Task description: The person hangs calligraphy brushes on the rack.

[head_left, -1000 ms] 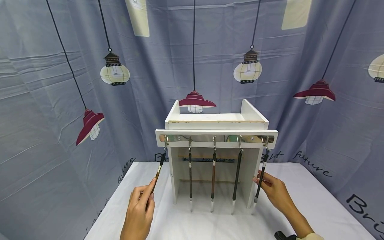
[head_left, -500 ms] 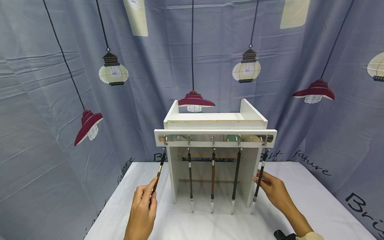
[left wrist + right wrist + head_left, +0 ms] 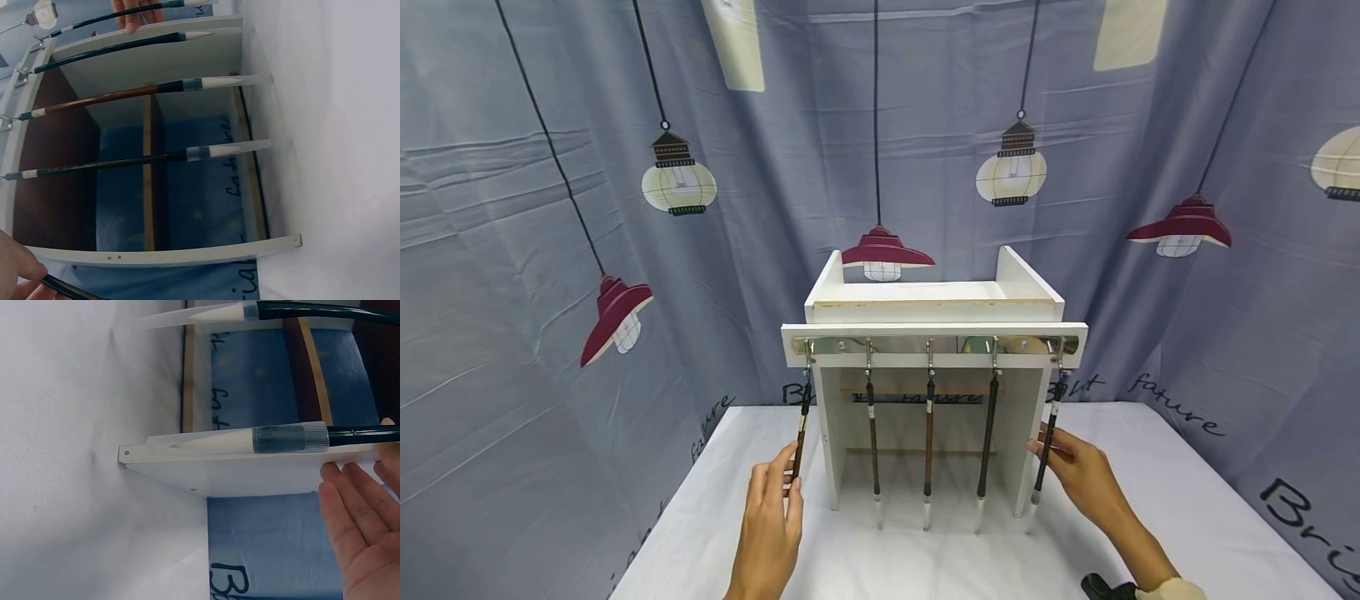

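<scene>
My left hand (image 3: 767, 521) pinches the lower part of a calligraphy brush (image 3: 803, 423) at the far left of the white wooden rack (image 3: 936, 313). That brush's top meets the leftmost hook, and its tip is hidden by the hand. In the left wrist view, thumb and fingers hold its dark handle (image 3: 65, 289). On the other side, my right hand (image 3: 1086, 475) grips the rack's right side panel (image 3: 262, 478), fingers against its outer face. Just in front of it hangs a black brush (image 3: 1047, 442) with a clear cap.
Several more brushes hang between the hands, among them a brown one (image 3: 928, 442), from hooks on a metal strip (image 3: 898, 344). The rack stands on a white-covered table (image 3: 1112, 433). A grey-blue curtain (image 3: 790, 167) with printed lamps surrounds it.
My left hand has moved slightly right and its fingers have straightened somewhat. The brush it holds has swung closer to upright. My right hand keeps its place on the panel.
</scene>
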The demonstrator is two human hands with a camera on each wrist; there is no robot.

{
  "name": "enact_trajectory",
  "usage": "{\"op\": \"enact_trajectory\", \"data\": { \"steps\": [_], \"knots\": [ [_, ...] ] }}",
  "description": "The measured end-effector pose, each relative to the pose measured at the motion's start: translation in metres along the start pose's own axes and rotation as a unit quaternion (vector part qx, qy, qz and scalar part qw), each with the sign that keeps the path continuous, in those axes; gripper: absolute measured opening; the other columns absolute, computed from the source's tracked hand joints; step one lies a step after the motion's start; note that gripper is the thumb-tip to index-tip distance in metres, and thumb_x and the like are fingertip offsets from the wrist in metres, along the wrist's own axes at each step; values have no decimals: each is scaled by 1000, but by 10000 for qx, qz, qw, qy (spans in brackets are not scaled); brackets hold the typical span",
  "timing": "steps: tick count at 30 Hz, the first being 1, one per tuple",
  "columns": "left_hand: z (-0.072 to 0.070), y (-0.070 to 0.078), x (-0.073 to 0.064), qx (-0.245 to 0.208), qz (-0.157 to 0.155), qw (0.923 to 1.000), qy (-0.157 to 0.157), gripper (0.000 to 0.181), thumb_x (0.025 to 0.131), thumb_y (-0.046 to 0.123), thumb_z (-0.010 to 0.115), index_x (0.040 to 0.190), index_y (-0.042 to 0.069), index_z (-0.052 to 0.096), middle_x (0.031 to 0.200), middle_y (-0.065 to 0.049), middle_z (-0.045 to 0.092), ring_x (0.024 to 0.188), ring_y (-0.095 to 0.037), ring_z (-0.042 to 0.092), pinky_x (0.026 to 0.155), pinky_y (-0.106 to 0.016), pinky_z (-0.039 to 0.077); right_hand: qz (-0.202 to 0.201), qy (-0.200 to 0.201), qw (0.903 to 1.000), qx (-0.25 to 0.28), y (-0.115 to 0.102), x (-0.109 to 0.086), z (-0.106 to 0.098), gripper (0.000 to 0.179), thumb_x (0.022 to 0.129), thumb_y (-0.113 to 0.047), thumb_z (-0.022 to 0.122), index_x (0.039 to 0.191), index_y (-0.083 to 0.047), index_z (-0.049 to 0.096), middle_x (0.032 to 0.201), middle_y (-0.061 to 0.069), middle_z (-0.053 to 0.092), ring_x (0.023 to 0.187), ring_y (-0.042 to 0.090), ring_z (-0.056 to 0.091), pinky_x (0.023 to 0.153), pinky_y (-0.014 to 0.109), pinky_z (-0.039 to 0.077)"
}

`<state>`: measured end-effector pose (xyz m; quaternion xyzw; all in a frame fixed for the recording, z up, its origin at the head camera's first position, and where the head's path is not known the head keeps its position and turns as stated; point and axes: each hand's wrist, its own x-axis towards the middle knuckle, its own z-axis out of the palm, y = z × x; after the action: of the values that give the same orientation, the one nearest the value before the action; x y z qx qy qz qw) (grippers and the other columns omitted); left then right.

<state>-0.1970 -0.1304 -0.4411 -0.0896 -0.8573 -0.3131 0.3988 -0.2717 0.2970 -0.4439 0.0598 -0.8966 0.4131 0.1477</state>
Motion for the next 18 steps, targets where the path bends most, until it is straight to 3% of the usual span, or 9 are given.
{"op": "enact_trajectory", "data": {
  "steps": [12,18],
  "knots": [
    [21,-8,9,-495,-346,9981,-142,52,98,-9,64,148,4,52,113,-11,57,98,-22,65,82,-40,63,-19,46,10000,51,-1,-2,0,59,106,-38,65,145,6,59,135,28,67,120,47,69,98,63,57],
    [30,-10,15,-804,-510,9948,-355,49,99,-10,62,146,-1,51,114,-12,57,101,-25,66,87,-40,63,61,-26,10000,44,-1,-2,0,59,105,-40,66,143,5,61,134,28,68,119,46,70,98,62,57]
  ]
}}
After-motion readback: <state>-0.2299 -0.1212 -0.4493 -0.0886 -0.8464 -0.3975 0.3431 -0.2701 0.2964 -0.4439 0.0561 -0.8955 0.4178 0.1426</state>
